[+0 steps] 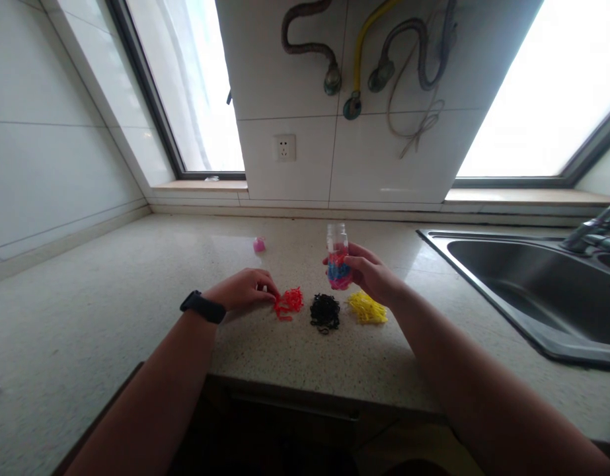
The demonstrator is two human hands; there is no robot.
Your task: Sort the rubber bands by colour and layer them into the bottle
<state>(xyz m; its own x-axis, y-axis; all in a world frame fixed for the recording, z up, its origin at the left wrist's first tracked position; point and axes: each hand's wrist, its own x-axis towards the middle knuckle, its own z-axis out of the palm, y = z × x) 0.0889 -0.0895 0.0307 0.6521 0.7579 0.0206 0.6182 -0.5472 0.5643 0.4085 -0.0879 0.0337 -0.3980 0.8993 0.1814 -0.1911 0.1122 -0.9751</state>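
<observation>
My right hand [371, 271] is closed round a small clear plastic bottle [338, 238], held upright just above the counter. The bottle has no lid on it, and pink, blue and red pieces lie in layers inside. My left hand [250, 287], with a dark band on its wrist, pinches at the left edge of a pile of small red plastic strips [291, 300]. A pile of black strips [325, 312] lies in the middle, below the bottle. To its right is a pile of yellow strips [367, 309], near my right wrist.
A small pink cap-like object [259, 244] sits farther back on the speckled counter [151, 284]. A steel sink [483, 291] with a tap [595, 228] is set in at the right. The counter's front edge runs below my forearms; a tiled wall stands behind.
</observation>
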